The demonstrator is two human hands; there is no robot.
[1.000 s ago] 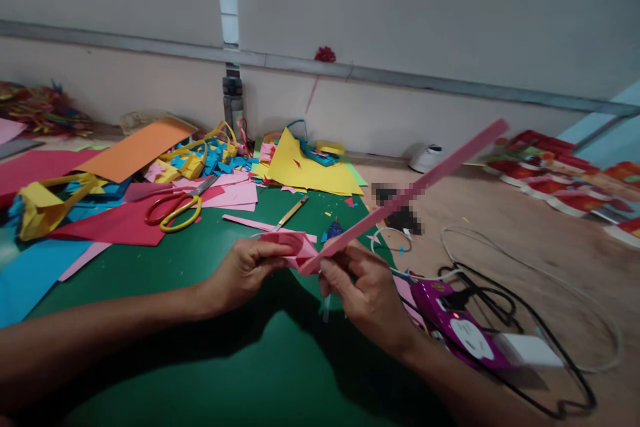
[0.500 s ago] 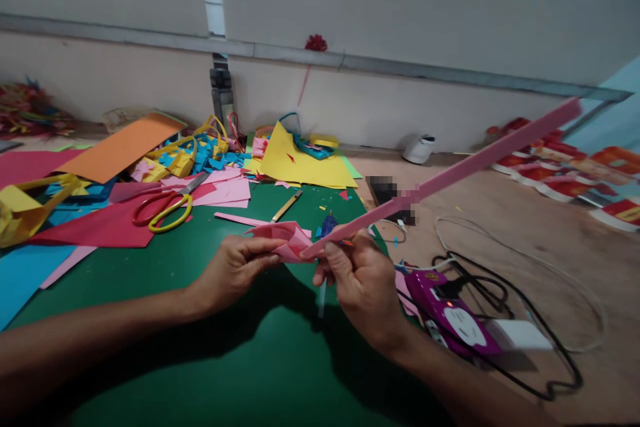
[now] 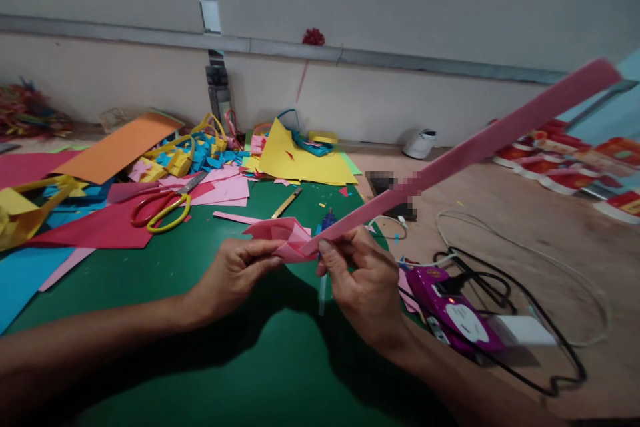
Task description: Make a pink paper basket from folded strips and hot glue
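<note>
My left hand (image 3: 243, 273) pinches the lower left side of a small folded pink box (image 3: 285, 232) between thumb and fingers. A long pink strip (image 3: 465, 160) rises from the box's right end far up to the right. Near its lower end, my right hand (image 3: 363, 277) grips that strip between thumb and index finger, close against the box. Beneath and behind the right hand lies a glue gun with a blue body (image 3: 328, 221), partly hidden; a clear stick shows below it. A yellow-handled cutter knife (image 3: 287, 203) and a narrow pink strip (image 3: 235, 217) lie beyond the box.
Scissors (image 3: 170, 210) rest on red sheets at left, near an orange sheet (image 3: 120, 147) and a yellow sheet (image 3: 305, 159). A purple power strip (image 3: 450, 310) with black and white cables sits right of the green board (image 3: 210, 373).
The strip's far end has swung up and nearer, showing more of its flat face. My right hand has shifted slightly, while the left keeps its pinch on the box.
</note>
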